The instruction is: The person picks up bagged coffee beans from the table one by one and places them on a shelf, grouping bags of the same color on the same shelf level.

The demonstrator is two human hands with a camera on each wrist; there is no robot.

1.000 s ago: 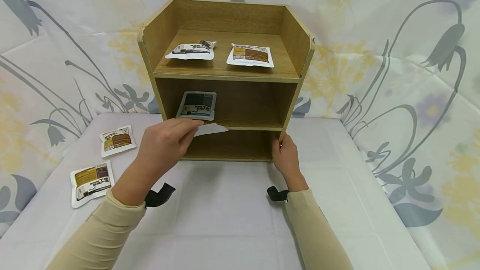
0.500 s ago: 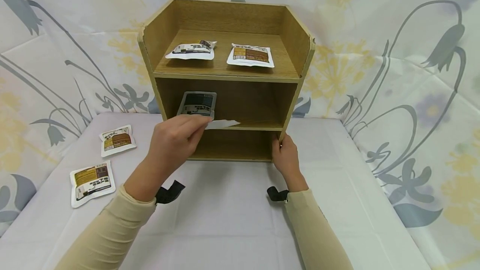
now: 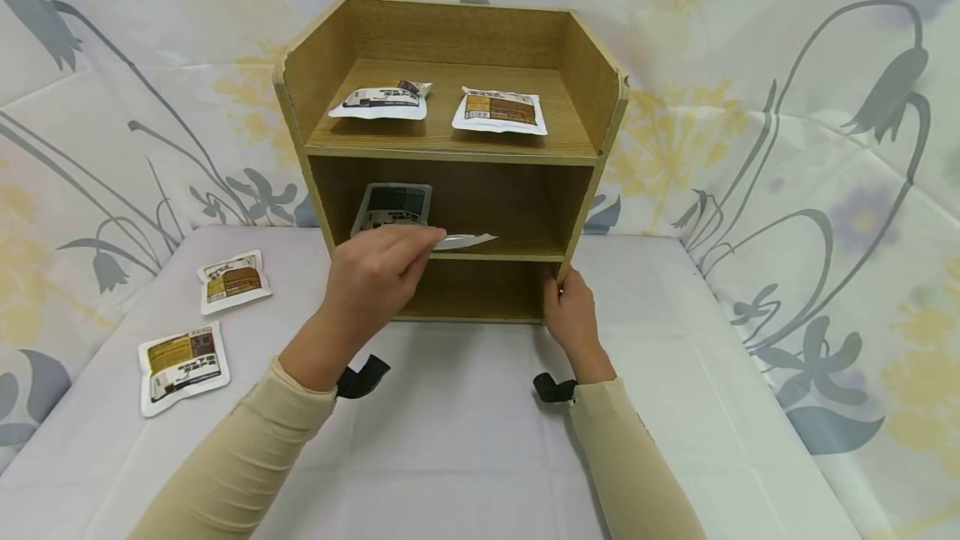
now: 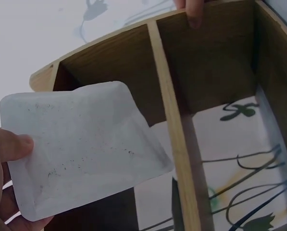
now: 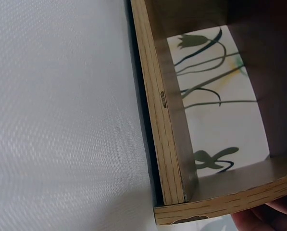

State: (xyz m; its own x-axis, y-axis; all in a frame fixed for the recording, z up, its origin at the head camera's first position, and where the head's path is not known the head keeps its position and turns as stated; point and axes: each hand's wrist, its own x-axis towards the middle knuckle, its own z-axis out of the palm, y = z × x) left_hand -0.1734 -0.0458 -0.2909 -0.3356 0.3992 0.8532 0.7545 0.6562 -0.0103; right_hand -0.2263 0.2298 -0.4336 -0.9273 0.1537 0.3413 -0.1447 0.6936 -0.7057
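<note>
My left grip (image 3: 382,273) pinches a white packet (image 3: 467,241) at the middle opening (image 3: 487,202) of the wooden shelf (image 3: 450,157), whether touching I cannot tell; my right grip (image 3: 573,315) holds the shelf's right side (image 3: 590,190).

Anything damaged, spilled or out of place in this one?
In the right wrist view, the wooden shelf unit has a small dark nick and a chipped-looking patch on its front edges. Dark specks dot the packet in the left hand; print or dirt, I cannot tell. No spill shows.
</note>
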